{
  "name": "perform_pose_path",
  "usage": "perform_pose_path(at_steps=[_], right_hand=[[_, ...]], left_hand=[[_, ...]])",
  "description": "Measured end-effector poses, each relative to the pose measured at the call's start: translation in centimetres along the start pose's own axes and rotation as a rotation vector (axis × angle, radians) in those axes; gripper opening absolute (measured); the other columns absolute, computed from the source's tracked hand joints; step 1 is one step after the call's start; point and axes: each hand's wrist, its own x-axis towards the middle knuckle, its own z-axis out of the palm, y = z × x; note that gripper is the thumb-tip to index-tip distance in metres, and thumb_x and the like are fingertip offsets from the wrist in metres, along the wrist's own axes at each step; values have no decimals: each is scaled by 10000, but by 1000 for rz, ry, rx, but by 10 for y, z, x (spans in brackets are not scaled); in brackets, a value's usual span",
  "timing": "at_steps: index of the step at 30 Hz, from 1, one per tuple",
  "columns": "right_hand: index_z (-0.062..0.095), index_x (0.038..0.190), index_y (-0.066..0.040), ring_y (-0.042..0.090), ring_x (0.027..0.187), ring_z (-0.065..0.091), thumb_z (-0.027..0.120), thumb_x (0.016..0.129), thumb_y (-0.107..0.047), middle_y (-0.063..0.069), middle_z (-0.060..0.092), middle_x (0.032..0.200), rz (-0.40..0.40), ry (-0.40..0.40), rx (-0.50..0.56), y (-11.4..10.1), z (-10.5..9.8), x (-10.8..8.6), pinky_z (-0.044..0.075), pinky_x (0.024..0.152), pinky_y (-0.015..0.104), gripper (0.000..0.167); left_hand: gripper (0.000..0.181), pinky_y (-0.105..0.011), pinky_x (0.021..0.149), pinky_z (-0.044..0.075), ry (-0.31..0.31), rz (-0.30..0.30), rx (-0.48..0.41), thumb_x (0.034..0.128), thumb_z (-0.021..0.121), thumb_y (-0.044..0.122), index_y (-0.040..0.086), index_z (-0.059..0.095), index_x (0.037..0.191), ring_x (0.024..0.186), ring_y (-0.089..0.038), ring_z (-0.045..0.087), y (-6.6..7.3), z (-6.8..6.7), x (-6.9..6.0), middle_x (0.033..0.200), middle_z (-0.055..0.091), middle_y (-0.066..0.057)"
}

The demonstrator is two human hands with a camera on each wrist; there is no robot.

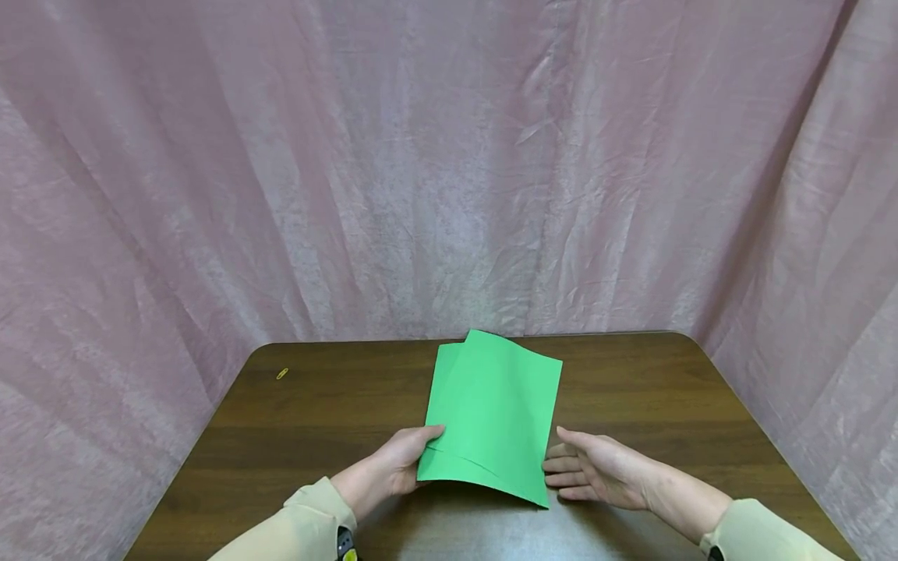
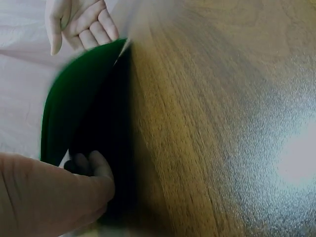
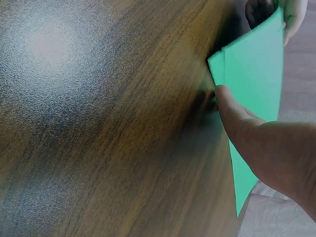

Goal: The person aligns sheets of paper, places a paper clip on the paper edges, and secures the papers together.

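Note:
Green paper sheets (image 1: 501, 413), at least two and slightly out of line with each other, are tilted above the table with their near edge bowed. My left hand (image 1: 407, 458) pinches their left edge, thumb on top and fingers beneath. By the right edge, my right hand (image 1: 596, 471) has its fingers extended, palm toward the paper, fingertips at or very near the edge. The left wrist view shows the dark underside of the green paper (image 2: 81, 89) over the left hand (image 2: 54, 190). In the right wrist view, the right thumb overlaps the paper's edge; whether it touches is unclear.
A yellow paper clip (image 1: 282, 374) lies near the far left corner of the brown wooden table (image 1: 645, 389). Pink curtains (image 1: 449, 171) hang behind the table and along both sides. Light glares off the near part of the tabletop.

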Motion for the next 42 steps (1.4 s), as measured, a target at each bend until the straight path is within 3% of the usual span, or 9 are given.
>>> perform_pose_path(at_steps=[5,15,24,31,34,37,40,42], right_hand=[[204,1493,236,526,1354,440,357,1103,-508,411,357,1501,3,10,4,1,0,-1,399,1106,578,854],[210,1505,216,511,1346,459,362,1102,-509,382,393,1499,7,25,13,3,-2,-2,414,1096,571,844],[188,1509,214,485,1306,513,391,1088,-524,395,408,1475,17,72,31,8,-2,-2,434,1082,560,873],[146,1506,215,535,1405,355,379,1094,-479,442,246,1534,32,123,83,8,7,17,392,1114,568,840],[137,1519,185,523,1433,313,361,1107,-390,421,196,1567,20,159,113,10,11,28,369,1136,552,742],[235,1497,146,442,1382,438,388,1107,-294,354,378,1520,-14,191,152,12,11,37,410,1114,506,607],[374,1398,119,281,1170,628,432,1094,-185,193,628,1288,-48,236,186,14,9,46,498,1020,441,434],[400,1354,117,208,1039,671,450,1082,-110,113,675,1146,-68,269,202,15,8,50,538,956,415,358]], left_hand=[[321,-422,829,600,-18,-2,23,1077,488,158,-78,467,1293,902,-224,721,-1,-8,4,1000,699,-103],[392,-435,839,607,-58,-52,-88,1097,438,171,-93,415,1385,919,-233,744,0,-19,7,1032,717,-117],[363,-337,798,611,-61,-36,-87,1109,412,120,-109,366,1387,893,-195,739,0,-22,3,1036,682,-123],[339,-333,832,601,-76,-56,-156,1106,401,106,-121,383,1358,910,-189,733,3,-20,0,1021,691,-119],[335,-340,858,594,-81,-67,-176,1108,404,108,-116,384,1357,918,-192,732,2,-19,0,1031,686,-123],[330,-341,863,594,-80,-83,-179,1110,409,115,-109,390,1351,913,-197,734,0,-18,1,1035,684,-130],[323,-346,853,598,-88,-93,-171,1111,407,120,-105,398,1343,900,-200,739,-3,-19,2,1027,691,-131],[318,-361,852,600,-95,-98,-161,1111,407,125,-98,406,1337,896,-203,743,-5,-19,3,1018,700,-127]])
